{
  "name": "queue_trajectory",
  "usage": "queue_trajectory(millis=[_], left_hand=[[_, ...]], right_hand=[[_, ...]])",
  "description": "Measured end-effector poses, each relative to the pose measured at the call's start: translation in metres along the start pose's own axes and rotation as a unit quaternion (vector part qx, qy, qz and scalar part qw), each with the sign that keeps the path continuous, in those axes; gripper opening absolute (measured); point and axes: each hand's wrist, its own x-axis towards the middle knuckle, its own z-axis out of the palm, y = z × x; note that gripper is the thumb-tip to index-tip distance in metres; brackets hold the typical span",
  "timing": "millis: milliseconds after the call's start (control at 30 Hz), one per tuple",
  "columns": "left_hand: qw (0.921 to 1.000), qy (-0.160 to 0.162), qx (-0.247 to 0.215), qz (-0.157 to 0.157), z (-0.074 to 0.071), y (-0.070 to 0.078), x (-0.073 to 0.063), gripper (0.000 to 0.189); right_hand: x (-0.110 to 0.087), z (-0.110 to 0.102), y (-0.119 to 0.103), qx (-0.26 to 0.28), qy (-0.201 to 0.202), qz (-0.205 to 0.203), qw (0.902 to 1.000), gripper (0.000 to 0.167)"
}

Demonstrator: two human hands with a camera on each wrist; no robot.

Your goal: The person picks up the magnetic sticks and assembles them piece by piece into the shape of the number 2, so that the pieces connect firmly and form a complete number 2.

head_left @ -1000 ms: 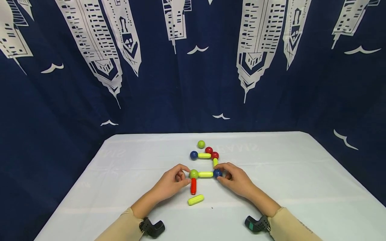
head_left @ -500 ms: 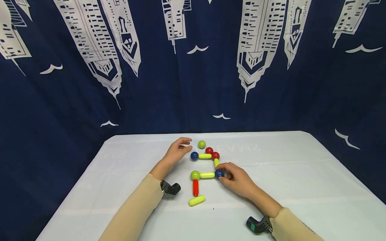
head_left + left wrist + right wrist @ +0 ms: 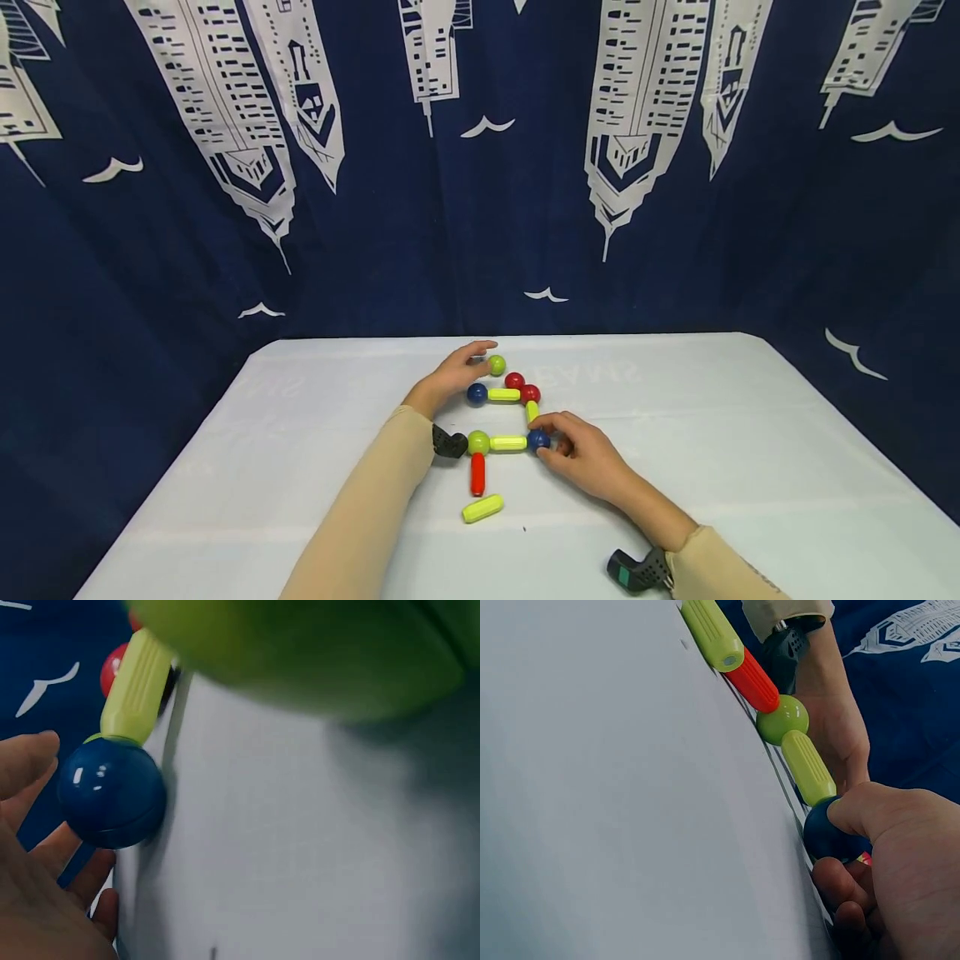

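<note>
My left hand (image 3: 456,372) reaches over the table's far part, fingers spread around the left side of a loose green ball (image 3: 497,365); the frames do not show a firm grip. Just below that hand lies a blue ball (image 3: 477,394), large in the left wrist view. A yellow rod (image 3: 504,395) joins it to a red ball (image 3: 530,393), from which another yellow rod (image 3: 532,412) runs nearer. My right hand (image 3: 588,457) pinches the near blue ball (image 3: 831,831) between thumb and fingers. A yellow rod (image 3: 808,768) links this ball to a green ball (image 3: 784,720) bearing a red rod (image 3: 752,680).
A second red ball (image 3: 514,381) touches the joined one. Near the red rod's end lies a separate yellow rod (image 3: 482,508). The white table (image 3: 225,467) ends at a dark blue curtain (image 3: 450,217). Black wrist cameras (image 3: 639,572) sit on both sleeves.
My left hand has left the near green ball, moved away from me past the far blue ball, then right to the loose green ball. My right hand stays on the near blue ball.
</note>
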Motion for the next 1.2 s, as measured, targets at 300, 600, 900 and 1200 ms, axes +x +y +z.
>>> queue_trajectory(millis=[300, 600, 900, 1200], left_hand=[[0.9997, -0.011, 0.011, 0.018, 0.001, -0.003, 0.002, 0.037], [0.9987, 0.048, -0.019, 0.004, 0.006, -0.005, 0.001, 0.027], [0.9968, 0.078, -0.018, -0.008, 0.005, -0.008, 0.001, 0.027], [0.9885, 0.135, -0.068, 0.000, -0.001, -0.003, -0.018, 0.036]], right_hand=[[0.000, -0.002, 0.003, -0.010, 0.004, -0.004, 0.9999, 0.031], [0.000, 0.000, 0.002, 0.000, -0.007, -0.002, 1.0000, 0.031], [-0.001, 0.001, 0.000, -0.001, -0.004, -0.002, 1.0000, 0.031], [0.000, 0.002, 0.001, -0.003, -0.005, 0.004, 1.0000, 0.031]])
